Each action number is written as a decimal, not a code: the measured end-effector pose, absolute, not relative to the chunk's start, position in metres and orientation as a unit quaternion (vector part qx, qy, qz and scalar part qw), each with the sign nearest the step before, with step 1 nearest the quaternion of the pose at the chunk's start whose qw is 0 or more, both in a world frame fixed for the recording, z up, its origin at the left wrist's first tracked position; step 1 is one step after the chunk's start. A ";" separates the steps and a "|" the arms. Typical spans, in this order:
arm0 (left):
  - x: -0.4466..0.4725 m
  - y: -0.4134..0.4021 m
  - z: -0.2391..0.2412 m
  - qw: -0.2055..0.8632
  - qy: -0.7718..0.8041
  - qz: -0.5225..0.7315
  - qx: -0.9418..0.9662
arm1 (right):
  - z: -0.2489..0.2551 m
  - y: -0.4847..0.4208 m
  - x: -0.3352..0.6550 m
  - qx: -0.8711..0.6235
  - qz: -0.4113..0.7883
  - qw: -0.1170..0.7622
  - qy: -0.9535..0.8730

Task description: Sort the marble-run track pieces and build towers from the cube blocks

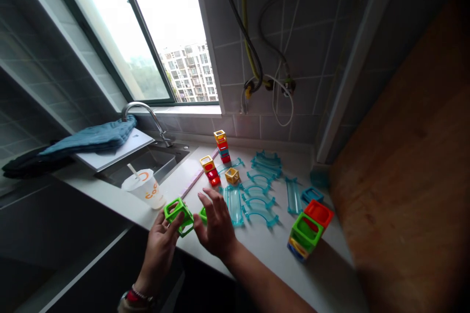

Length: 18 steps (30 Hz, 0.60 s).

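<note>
My left hand (161,242) grips a green hollow cube block (178,215) above the counter's front edge. My right hand (216,225) is beside it with fingers bent, touching a second green piece (203,214) that is mostly hidden behind the fingers. Ahead on the white counter (271,249) lie several clear blue track pieces, straight (233,204) and curved (260,213). Small stacks of yellow, red and blue cubes (222,146) (209,168) stand further back, with a lone yellow cube (232,175). A stack with green and red cubes (309,229) sits to the right.
A paper cup with a straw (145,188) stands left of my hands, beside the sink (147,164) and tap (145,112). A blue cloth (91,138) lies on a board over the sink. A wooden panel (414,156) fills the right; hoses (257,73) hang on the tiled wall.
</note>
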<state>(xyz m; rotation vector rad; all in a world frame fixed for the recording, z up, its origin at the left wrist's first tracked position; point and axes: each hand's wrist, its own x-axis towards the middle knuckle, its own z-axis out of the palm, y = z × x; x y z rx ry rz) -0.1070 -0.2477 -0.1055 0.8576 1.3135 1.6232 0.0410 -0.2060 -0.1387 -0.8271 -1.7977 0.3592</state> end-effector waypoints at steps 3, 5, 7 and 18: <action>-0.105 -0.253 -0.102 0.439 0.527 0.640 0.346 | -0.137 -0.210 0.043 -0.283 0.183 0.550 -0.764; -0.103 -0.257 -0.102 0.470 0.533 0.617 0.338 | -0.138 -0.212 0.041 -0.263 0.207 0.552 -0.763; -0.098 -0.259 -0.102 0.503 0.535 0.596 0.325 | -0.140 -0.213 0.039 -0.253 0.245 0.553 -0.755; -0.099 -0.239 -0.117 0.409 0.537 0.548 0.494 | -0.138 -0.203 0.037 -0.413 0.419 0.636 -0.499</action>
